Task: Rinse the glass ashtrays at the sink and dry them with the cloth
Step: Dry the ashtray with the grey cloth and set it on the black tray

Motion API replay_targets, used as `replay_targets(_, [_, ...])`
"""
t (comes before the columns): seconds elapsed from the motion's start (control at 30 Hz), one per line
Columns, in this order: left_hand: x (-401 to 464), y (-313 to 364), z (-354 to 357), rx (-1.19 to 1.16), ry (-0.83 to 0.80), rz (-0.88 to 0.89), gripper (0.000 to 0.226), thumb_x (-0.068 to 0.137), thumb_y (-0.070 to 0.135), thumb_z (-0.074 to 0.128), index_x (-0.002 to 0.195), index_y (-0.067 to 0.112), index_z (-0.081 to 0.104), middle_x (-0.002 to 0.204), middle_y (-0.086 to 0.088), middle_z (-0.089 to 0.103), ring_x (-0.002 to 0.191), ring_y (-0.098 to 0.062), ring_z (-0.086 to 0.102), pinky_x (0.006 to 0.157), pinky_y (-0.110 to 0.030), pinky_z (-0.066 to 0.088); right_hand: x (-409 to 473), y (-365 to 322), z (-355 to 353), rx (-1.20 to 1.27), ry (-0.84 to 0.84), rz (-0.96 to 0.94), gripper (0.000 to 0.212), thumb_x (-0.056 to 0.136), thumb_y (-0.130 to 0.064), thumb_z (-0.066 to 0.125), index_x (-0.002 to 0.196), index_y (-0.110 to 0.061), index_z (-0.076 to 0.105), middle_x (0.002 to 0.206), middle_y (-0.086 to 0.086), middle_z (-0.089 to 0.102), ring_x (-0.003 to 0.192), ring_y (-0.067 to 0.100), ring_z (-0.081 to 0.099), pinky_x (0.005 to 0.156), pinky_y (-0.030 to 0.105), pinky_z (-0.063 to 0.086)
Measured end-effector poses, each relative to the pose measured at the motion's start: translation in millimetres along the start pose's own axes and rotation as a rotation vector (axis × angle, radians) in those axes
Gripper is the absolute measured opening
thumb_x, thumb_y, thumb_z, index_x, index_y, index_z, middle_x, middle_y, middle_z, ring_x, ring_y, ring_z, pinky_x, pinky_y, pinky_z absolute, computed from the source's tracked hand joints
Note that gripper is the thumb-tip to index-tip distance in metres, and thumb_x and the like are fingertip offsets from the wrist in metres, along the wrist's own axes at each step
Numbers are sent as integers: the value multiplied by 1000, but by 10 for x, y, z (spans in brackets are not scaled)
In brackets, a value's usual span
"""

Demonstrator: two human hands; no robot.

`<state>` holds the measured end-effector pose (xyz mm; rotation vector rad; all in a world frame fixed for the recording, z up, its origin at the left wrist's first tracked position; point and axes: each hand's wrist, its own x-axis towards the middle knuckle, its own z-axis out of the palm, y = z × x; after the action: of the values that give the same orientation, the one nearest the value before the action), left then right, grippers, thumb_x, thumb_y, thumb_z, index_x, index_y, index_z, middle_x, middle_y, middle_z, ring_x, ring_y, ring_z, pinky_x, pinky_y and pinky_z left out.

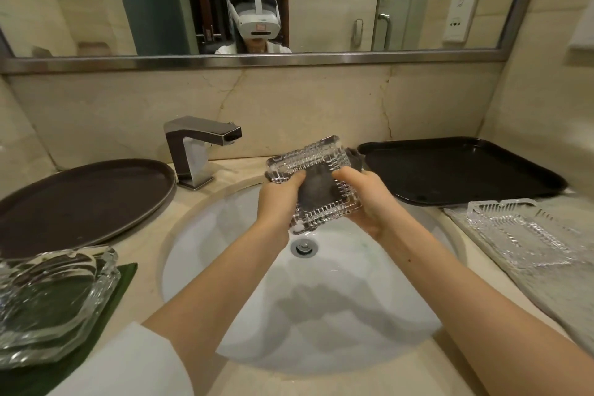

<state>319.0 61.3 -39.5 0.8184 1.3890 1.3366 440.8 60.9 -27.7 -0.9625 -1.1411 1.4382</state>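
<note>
Head view: square cut-glass ashtray (310, 170) held over white sink basin (401, 283). L hand (278, 199) grips its edge, R hand (364, 202) fingers curled, pressing dark grey cloth (316, 190) inside. Likely heavy, stiff, slippery wet, chippable; hold by thick rims.

Beige stone counter (225, 373) around a white sink (244, 325). Faucet (196, 151) behind the basin. Left: round tray (80, 202), green mat (106, 315) (under a glass ashtray (51, 302)). Right: black rectangular tray (459, 170), grey cloth (553, 286) bearing a second ashtray (520, 238).
</note>
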Motion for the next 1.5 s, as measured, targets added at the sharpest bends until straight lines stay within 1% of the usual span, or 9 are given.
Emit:
replay_targets(0.13, [-1, -2, -22, 302, 135, 278, 70, 79, 33, 71, 136, 18, 33, 136, -3, 44, 112, -20, 47, 83, -26, 36, 39, -56, -91, -175, 113, -1, 9, 87, -8, 53, 94, -4, 57, 77, 11, 60, 71, 22, 59, 63, 30, 48])
replay_targets(0.33, [23, 117, -125, 339, -23, 321, 45, 74, 24, 78, 113, 16, 57, 113, -2, 64, 98, -24, 65, 78, -33, 51, -1, -132, -127, -382, 196, 94, 16, 82, -24, 61, 88, -10, 58, 88, 13, 64, 82, 26, 62, 74, 35, 48])
replay_targets(0.43, [36, 78, -120, 221, -47, 288, 17, 81, 16, 71, 91, 15, 57, 90, -4, 66, 58, -9, 67, 53, -19, 51, -23, -162, -128, -203, 106, 133, 43, 78, -44, 67, 105, -11, 62, 92, 9, 71, 80, 24, 68, 65, 29, 54])
replay_targets(0.53, [7, 25, -48, 51, 39, 296, 12, 83, 11, 69, 80, 15, 58, 81, -3, 65, 41, -2, 60, 69, -33, 57, -74, -167, -70, 272, -91, 104, 44, 90, -46, 48, 97, -6, 65, 89, 12, 71, 82, 25, 69, 71, 36, 59])
replay_targets(0.77, [86, 51, -99, -177, 297, 240, 14, 80, 17, 72, 75, 14, 60, 79, -2, 67, 81, -23, 65, 77, -36, 54, -123, 24, 0, 438, -271, 135, 51, 88, -44, 45, 125, -11, 56, 129, 15, 57, 122, 33, 51, 105, 50, 37])
replay_targets(0.97, [111, 95, -210, -81, 417, 316, 17, 84, 23, 69, 80, 13, 55, 83, -2, 62, 77, -19, 60, 58, -24, 43, -142, 35, 158, 77, -14, 10, 18, 94, -24, 50, 96, -8, 59, 86, 5, 69, 76, 15, 67, 66, 29, 58])
replay_targets(1.1, [131, 30, -236, 83, 275, 302, 23, 84, 22, 68, 71, 18, 51, 87, -11, 67, 82, -29, 67, 73, -41, 57, -115, -23, 150, 10, 177, -77, 13, 94, -21, 52, 100, -10, 57, 88, 5, 67, 79, 16, 66, 71, 30, 55])
replay_targets(1.27, [-2, 27, -97, 247, -21, 271, 12, 90, 25, 60, 96, 16, 55, 80, -5, 66, 68, -12, 61, 49, -20, 45, -53, -92, 14, -41, 316, -193, 17, 92, -15, 55, 101, -3, 62, 90, 12, 68, 81, 24, 67, 75, 36, 55])
replay_targets(1.5, [6, -10, -89, 159, 18, 247, 7, 98, 23, 45, 104, 21, 50, 73, 2, 67, 60, -13, 64, 54, -25, 43, -50, 5, 36, -419, 511, -329, 22, 81, -28, 69, 73, -8, 66, 75, 17, 67, 82, 37, 64, 72, 52, 52])
